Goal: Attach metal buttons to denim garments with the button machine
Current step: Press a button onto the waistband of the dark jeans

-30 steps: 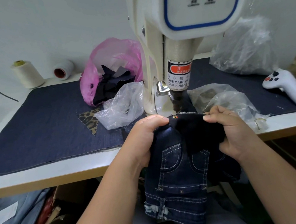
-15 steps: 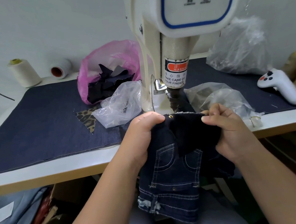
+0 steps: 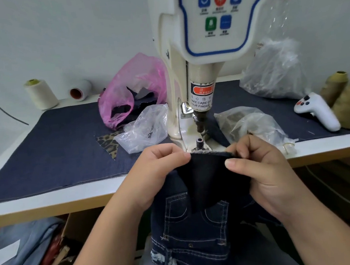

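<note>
— Where's the denim garment [image 3: 206, 193]?
— Held taut at its top edge just before the button machine [image 3: 194, 100], left hand [image 3: 160, 168] and right hand [image 3: 257, 166] fingers both pinching it.
— Button on?
— None visible at that edge; pressing seems left.

denim garment [image 3: 207, 178] pulled back off die, btn gone

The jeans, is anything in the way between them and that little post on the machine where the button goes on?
Nothing visible. Both hands pinch the jeans' top edge just in front of the post; the gap between is bare.
</note>
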The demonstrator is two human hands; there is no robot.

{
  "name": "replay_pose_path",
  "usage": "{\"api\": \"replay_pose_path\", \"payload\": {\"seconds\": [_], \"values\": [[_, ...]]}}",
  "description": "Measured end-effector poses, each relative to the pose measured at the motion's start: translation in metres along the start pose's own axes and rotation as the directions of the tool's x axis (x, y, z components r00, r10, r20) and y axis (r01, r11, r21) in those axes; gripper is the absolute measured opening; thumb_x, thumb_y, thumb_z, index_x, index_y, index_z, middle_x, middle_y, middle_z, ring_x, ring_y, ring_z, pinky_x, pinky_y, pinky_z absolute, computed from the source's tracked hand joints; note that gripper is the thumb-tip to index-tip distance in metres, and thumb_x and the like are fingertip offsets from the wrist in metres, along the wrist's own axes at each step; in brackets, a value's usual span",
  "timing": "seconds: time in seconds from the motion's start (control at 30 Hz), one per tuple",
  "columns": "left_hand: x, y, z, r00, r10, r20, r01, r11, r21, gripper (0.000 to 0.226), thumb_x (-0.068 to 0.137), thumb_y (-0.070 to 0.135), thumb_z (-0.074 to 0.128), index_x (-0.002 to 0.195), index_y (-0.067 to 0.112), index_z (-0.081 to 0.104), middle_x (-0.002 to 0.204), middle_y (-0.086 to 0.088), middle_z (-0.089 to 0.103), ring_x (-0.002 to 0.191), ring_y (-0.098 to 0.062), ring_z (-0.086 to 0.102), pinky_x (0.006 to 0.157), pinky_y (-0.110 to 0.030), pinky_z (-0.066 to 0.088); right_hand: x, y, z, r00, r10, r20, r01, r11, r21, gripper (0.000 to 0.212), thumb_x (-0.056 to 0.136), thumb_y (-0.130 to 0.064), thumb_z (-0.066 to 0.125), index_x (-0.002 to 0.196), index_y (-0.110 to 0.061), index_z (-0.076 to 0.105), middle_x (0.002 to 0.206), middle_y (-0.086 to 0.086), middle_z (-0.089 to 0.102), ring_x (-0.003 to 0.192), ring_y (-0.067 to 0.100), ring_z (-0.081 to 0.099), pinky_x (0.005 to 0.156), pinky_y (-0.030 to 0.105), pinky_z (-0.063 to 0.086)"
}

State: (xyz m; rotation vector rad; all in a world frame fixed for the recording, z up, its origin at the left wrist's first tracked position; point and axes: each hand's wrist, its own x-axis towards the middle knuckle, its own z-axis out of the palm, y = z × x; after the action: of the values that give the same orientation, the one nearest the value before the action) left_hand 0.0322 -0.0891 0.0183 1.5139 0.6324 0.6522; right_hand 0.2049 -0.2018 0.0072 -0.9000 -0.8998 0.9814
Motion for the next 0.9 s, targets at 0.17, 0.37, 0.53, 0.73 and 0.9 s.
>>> {"api": "replay_pose_path", "payload": {"seconds": [0.17, 0.37, 0.53, 0.73, 0.9], "values": [[-0.008, 0.004, -0.007, 1.000, 0.027, -0.001, -0.027, 0.999, 0.038, 0.015, 0.065, 0.031, 0.072, 0.057, 0.022, 0.063, 0.062, 0.002, 0.055, 0.060, -0.008, 0.050, 0.060, -0.014, 0.042, -0.003, -0.003, 0.002, 1.000, -0.003, 0.009, 0.003, 0.998, -0.067, 0.033, 0.067, 0.000, 0.066, 0.059, -0.025, 0.047, 0.072, -0.002, 0.058, 0.066, 0.012, 0.055, 0.063, 0.023, 0.052], [-0.017, 0.007, -0.013, 0.998, 0.044, 0.047, -0.051, 0.987, 0.155, 0.023, 0.066, 0.042, 0.065, 0.062, 0.019, 0.062, 0.063, 0.006, 0.052, 0.062, -0.007, 0.046, 0.063, -0.017, 0.039, -0.007, -0.007, 0.010, 0.999, -0.004, 0.049, 0.010, 0.992, -0.125, 0.033, 0.069, -0.003, 0.070, 0.061, -0.025, 0.046, 0.074, 0.004, 0.054, 0.069, 0.019, 0.051, 0.065, 0.027, 0.049], [-0.027, 0.022, -0.010, 0.977, -0.024, 0.211, -0.036, 0.960, 0.277, 0.036, 0.069, 0.044, 0.082, 0.094, 0.020, 0.070, 0.091, -0.014, 0.071, 0.081, -0.017, 0.068, 0.079, -0.038, 0.056, -0.007, -0.011, 0.032, 0.994, 0.005, 0.114, 0.001, 0.999, -0.052, 0.031, 0.071, -0.001, 0.069, 0.061, -0.023, 0.049, 0.072, 0.005, 0.057, 0.065, 0.018, 0.056, 0.059, 0.027, 0.051], [-0.039, 0.020, 0.012, 0.986, 0.109, 0.125, -0.131, 0.974, 0.185, 0.026, 0.079, 0.016, 0.077, 0.101, 0.016, 0.064, 0.101, -0.024, 0.063, 0.092, -0.032, 0.064, 0.092, -0.063, 0.050, -0.002, -0.018, 0.062, 0.985, -0.129, 0.112, 0.145, 0.979, -0.145, 0.031, 0.069, -0.001, 0.070, 0.064, -0.029, 0.057, 0.070, -0.002, 0.064, 0.068, 0.011, 0.059, 0.063, 0.022, 0.052], [-0.043, 0.039, -0.011, 0.966, 0.260, -0.006, -0.258, 0.961, 0.103, 0.015, 0.080, 0.007, 0.067, 0.093, 0.011, 0.073, 0.095, -0.024, 0.071, 0.085, -0.028, 0.067, 0.081, -0.042, 0.055, -0.021, -0.011, 0.054, 0.994, -0.071, 0.079, 0.101, 0.870, -0.482, 0.045, 0.064, -0.040, 0.080, 0.104, -0.041, 0.059, 0.109, -0.014, 0.067, 0.098, 0.005, 0.065, 0.088, 0.029, 0.053]]}}
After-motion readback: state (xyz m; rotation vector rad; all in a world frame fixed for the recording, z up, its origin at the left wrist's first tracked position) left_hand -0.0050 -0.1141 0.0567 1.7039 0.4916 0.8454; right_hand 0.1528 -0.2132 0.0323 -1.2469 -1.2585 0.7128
